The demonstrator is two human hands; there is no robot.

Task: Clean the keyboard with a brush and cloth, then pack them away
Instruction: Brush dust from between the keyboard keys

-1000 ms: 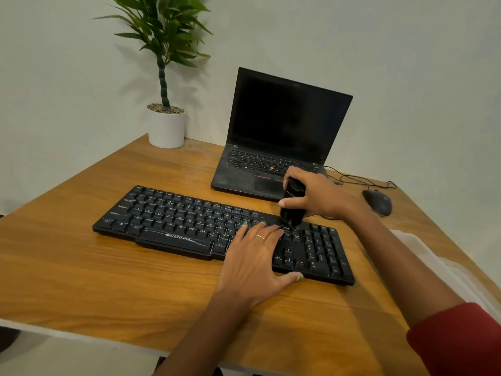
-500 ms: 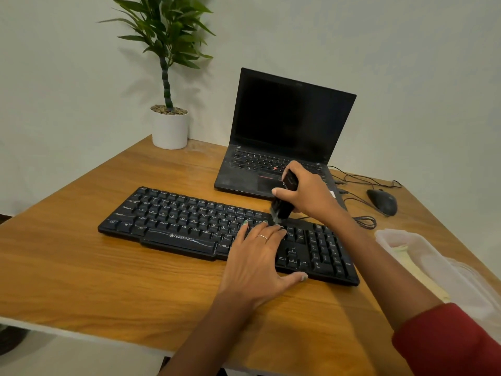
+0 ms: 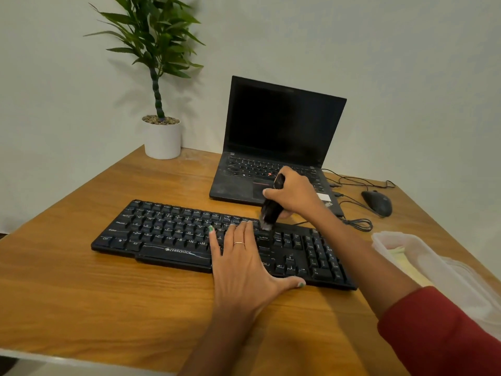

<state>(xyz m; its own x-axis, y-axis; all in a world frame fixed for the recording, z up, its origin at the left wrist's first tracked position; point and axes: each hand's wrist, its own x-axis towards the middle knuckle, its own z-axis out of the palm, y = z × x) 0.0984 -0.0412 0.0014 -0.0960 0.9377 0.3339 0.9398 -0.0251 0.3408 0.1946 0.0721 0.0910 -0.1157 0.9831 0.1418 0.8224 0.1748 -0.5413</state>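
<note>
The fingers (image 3: 273, 191) of the right hand (image 3: 294, 194) are wrapped tight round a small black brush (image 3: 271, 206), which stands nearly upright with its pale bristle tip down, touching the back rows of the black Zebronics keyboard (image 3: 173, 232) just left of the Enter key. The left hand (image 3: 244, 267) lies flat and spread on the keys, gripping nothing, its fingertips just beside the bristles and its thumb hooked over the near edge, which looks like bracing.

The keyboard's long axis runs from near-left to far-right across the bench (image 3: 81, 294). The brush sits right of the middle of that axis, so most of the unswept length lies to the left of the bristles, under and beyond the left hand. I judge that a sweep along the rows would have to travel leftward, and the flat hand stands directly in that path; it would need to shift first. The number pad to the right is nearer to the right hand and open to it.

A clear plastic container (image 3: 433, 270) with something pale yellow inside, possibly the cloth, rests at the right edge of the bench, beside the right forearm.
</note>
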